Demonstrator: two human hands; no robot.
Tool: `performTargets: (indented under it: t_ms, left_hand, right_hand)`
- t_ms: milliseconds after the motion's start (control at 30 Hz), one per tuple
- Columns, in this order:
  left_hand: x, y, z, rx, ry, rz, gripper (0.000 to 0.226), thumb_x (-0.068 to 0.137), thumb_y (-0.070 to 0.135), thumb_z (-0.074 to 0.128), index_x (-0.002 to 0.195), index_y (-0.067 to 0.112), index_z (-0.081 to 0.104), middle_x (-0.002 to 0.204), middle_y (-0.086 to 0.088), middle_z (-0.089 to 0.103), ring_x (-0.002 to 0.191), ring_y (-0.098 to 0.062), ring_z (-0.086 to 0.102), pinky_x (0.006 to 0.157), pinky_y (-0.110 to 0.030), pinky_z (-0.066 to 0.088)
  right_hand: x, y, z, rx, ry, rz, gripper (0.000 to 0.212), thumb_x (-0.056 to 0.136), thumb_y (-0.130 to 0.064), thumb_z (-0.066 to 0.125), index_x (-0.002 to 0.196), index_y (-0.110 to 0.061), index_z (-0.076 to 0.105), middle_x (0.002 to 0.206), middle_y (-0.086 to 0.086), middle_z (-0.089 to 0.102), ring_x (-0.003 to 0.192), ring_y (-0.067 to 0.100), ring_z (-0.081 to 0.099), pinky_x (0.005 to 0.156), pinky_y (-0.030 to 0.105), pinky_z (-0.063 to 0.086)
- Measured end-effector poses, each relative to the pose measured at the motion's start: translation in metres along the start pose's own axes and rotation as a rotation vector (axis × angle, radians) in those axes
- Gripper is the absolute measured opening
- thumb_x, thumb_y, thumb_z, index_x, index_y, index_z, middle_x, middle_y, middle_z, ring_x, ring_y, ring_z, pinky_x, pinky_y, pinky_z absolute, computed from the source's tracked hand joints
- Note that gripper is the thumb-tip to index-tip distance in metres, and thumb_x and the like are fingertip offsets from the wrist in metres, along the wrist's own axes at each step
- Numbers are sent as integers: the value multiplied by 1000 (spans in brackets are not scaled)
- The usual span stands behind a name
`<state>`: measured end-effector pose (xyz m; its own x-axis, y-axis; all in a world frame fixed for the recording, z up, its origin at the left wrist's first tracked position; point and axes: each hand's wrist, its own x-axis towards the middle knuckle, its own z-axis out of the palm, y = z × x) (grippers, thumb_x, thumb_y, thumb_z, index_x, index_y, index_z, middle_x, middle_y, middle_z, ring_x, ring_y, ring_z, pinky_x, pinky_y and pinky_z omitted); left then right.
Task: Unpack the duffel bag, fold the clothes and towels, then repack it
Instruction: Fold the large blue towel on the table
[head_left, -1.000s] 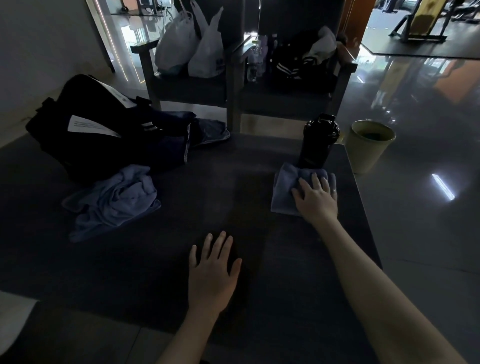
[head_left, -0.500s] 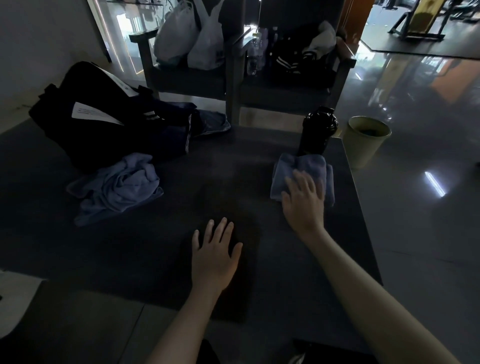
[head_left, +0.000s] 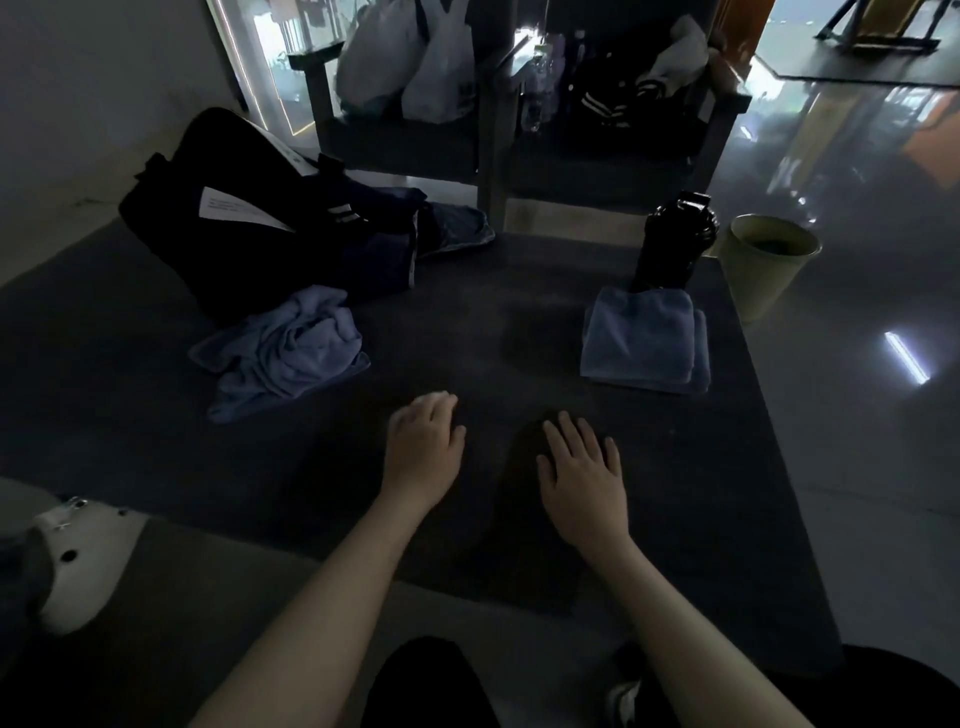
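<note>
Two hands are showing, both bare, both holding nothing. Left hand (head_left: 423, 447) is hovering over the table (head_left: 156, 415) with fingers loosely bent, the tips blurred. Right hand (head_left: 584, 470) is spreading flat with straight fingers; whether it is touching the top, I cannot tell.

Two towels, both blue-grey with a soft pile. Folded towel (head_left: 641, 338) is lying as a neat rectangle near the table's far right corner, its layers showing along the right edge. Crumpled towel (head_left: 285, 353) is lying in a loose, creased heap on the left, touching the front of the duffel bag (head_left: 171, 218).

One duffel bag: black, soft cloth, slumping at the table's far left. One white printed sheet of paper (head_left: 234, 208) is resting on it. Dark navy clothes (head_left: 384, 244) are spilling from its right side; how many pieces, I cannot tell.

One bottle (head_left: 675, 239): black, glossy, roughly a cylinder with a lid, standing upright just behind the folded towel.

One bin (head_left: 763, 275): pale, round, tapering downward, standing on the shiny floor just beside the table's far right corner.

Two dark chairs are standing behind the table. Left chair (head_left: 395, 140) is carrying two white plastic bags (head_left: 410, 67), thin and crinkled. Right chair (head_left: 623, 161) is carrying a dark heap of clothing.
</note>
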<state>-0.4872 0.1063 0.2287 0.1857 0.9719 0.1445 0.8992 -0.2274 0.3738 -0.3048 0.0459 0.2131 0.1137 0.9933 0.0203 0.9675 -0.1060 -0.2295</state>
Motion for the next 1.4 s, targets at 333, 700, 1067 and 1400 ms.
performTargets:
  t_ms: [333,700,1067,1400]
  left_hand:
    - [76,-110,-48,260,33,-554,67,91,30,55,148,21,21,155,-4,17,141,-36,15,111,-63,13]
    - [37,-50,-24,233,-28,-70,33,92,30,48,124,21,51,132,0,50,118,-28,44,93,-43,39]
    - [15,-5,-38,26,-105,234,58,89,-2,43,143,19,40,153,3,30,139,-20,28,109,-38,31]
    - [8,-19,-31,-54,-101,8,51,97,35,48,142,14,39,148,-1,37,136,-20,33,106,-38,35]
  right_hand:
    - [2,1,11,-7,35,-10,75,84,-51,-2,149,-24,26,158,-3,16,147,17,10,118,42,6]
    - [2,1,6,14,-26,1,53,100,-42,24,150,-25,19,160,-4,8,147,16,3,118,41,2]
    - [-9,-5,-12,231,71,-196,73,89,-25,57,151,-24,18,159,-3,14,145,16,12,117,38,2]
    - [-10,-5,-17,94,62,-226,19,94,-24,51,106,-14,61,109,3,62,107,23,57,109,40,29]
